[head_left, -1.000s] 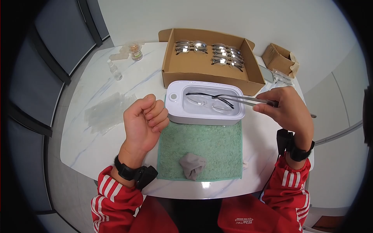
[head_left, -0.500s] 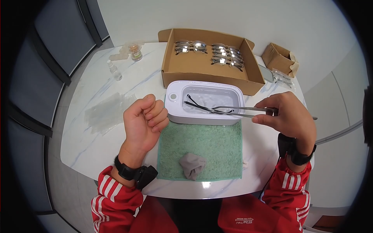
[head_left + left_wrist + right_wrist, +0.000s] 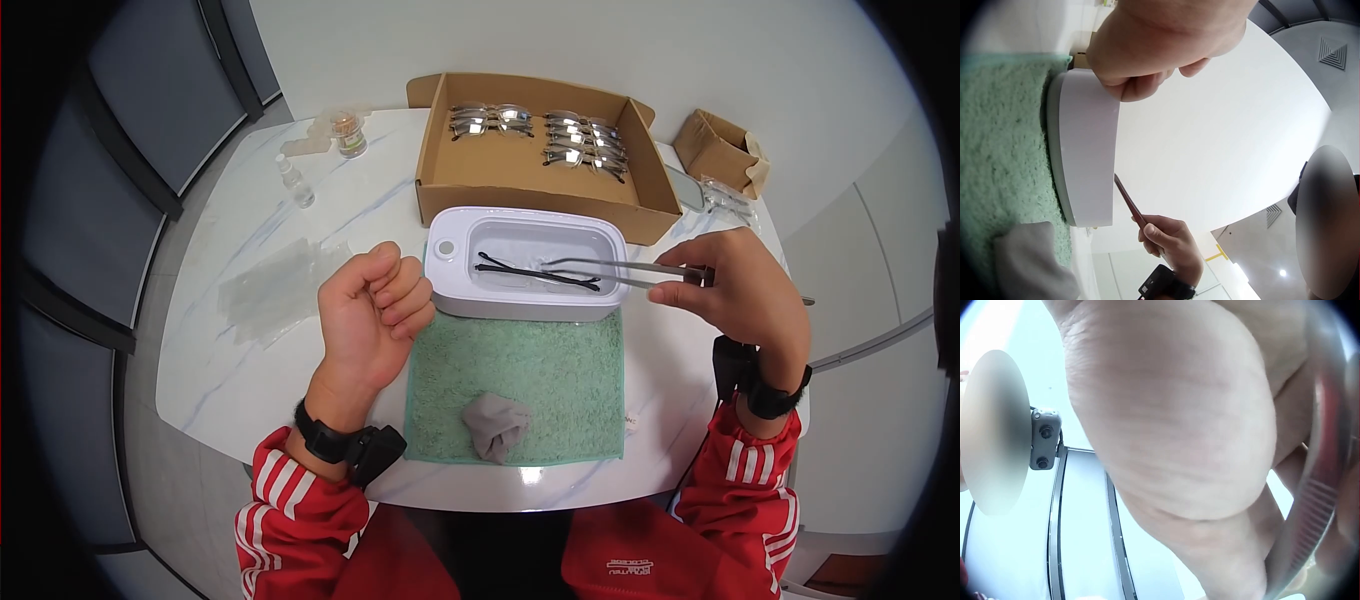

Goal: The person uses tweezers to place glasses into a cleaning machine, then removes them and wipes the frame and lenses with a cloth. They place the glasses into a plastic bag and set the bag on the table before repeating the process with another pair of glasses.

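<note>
In the head view, my right hand [image 3: 738,285] pinches a pair of long metal tweezers [image 3: 635,267], their tips down inside the white cleaning tank [image 3: 500,303]. A pair of glasses [image 3: 530,274] lies in the liquid there, dark temples uppermost and crossing; its lenses are hardly visible. The tweezer tips are close beside the temples. My left hand [image 3: 372,310] is raised at the tank's left end, fingers curled toward the palm and holding nothing. From the right wrist, the ridged grip of the tweezers [image 3: 1310,519] shows along the hand [image 3: 1166,419].
Under the tank spreads a green towel [image 3: 515,365] with a crumpled grey cloth [image 3: 496,428]. Behind stands a cardboard box [image 3: 550,205] with several glasses [image 3: 585,160]. A spray bottle [image 3: 296,182], a jar [image 3: 349,135] and plastic film [image 3: 275,290] are leftward; a small carton [image 3: 718,152] is back right.
The glasses in the tank have been turned over: lenses showed earlier, now dark temples lie uppermost. The tweezer tips have shifted slightly up from the frame. My left hand has stayed still.
</note>
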### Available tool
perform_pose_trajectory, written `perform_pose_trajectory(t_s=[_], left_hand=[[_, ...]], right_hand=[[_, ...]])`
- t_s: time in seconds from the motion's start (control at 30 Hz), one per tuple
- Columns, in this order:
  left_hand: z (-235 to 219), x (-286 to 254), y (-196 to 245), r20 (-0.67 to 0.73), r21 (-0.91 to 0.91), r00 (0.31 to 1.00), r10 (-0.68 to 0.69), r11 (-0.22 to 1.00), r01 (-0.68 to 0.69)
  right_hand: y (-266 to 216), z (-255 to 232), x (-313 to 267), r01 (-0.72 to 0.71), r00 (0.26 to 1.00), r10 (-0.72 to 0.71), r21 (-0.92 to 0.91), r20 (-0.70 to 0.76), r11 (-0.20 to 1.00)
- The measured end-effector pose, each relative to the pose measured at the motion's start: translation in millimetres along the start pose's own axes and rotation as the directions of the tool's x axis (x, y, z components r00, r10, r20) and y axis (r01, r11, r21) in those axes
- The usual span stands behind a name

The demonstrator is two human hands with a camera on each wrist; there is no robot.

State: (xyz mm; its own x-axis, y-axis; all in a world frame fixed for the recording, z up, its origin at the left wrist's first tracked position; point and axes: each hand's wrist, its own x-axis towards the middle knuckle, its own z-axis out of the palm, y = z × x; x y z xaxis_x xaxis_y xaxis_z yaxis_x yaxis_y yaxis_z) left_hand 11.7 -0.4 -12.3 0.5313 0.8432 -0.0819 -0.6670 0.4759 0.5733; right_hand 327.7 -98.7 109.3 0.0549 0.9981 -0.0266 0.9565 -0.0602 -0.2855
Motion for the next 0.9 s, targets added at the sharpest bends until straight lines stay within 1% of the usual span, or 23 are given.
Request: perform_pose_trajectory(t_s=[0.07, 0.23, 0.47, 0.67, 0.73, 0.87, 0.9], left_hand=[[-1, 0, -1, -0.001, -0.002, 1.000, 0.001, 1.000, -0.001], [-2, 1, -1, 0.002, 0.005, 1.000, -0.005, 1.000, 0.005], [-2, 1, -1, 0.008, 0.001, 1.000, -0.004, 1.000, 0.004], [-2, 0, -1, 0.004, 0.005, 1.000, -0.003, 1.000, 0.003], [-3, 1, -1, 0.010, -0.003, 1.000, 0.001, 1.000, -0.001], [-2, 0, -2, 0.003, -0.001, 1.000, 0.007, 1.000, -0.007], [-2, 0, -2, 0.004, 0.003, 1.000, 0.007, 1.000, -0.007]], right_hand=[[0, 0, -1, 0.016, 1.000, -0.016, 0.018, 0.027, 1.000], [-5, -7, -4, -0.023, 0.994, 0.020, 0.024, 0.109, 0.999], [-5, -8, -3, -0.029, 0.992, 0.024, 0.031, 0.126, 0.999], [-1, -9, -4, -0.004, 0.994, -0.001, 0.052, 0.110, 0.999], [-2, -11, -4, -0.050, 0.991, 0.044, 0.045, 0.129, 0.998], [5, -8, -3, -0.058, 0.988, 0.049, 0.061, 0.144, 0.996], [6, -8, -3, -0.042, 0.991, 0.031, 0.079, 0.131, 0.996]])
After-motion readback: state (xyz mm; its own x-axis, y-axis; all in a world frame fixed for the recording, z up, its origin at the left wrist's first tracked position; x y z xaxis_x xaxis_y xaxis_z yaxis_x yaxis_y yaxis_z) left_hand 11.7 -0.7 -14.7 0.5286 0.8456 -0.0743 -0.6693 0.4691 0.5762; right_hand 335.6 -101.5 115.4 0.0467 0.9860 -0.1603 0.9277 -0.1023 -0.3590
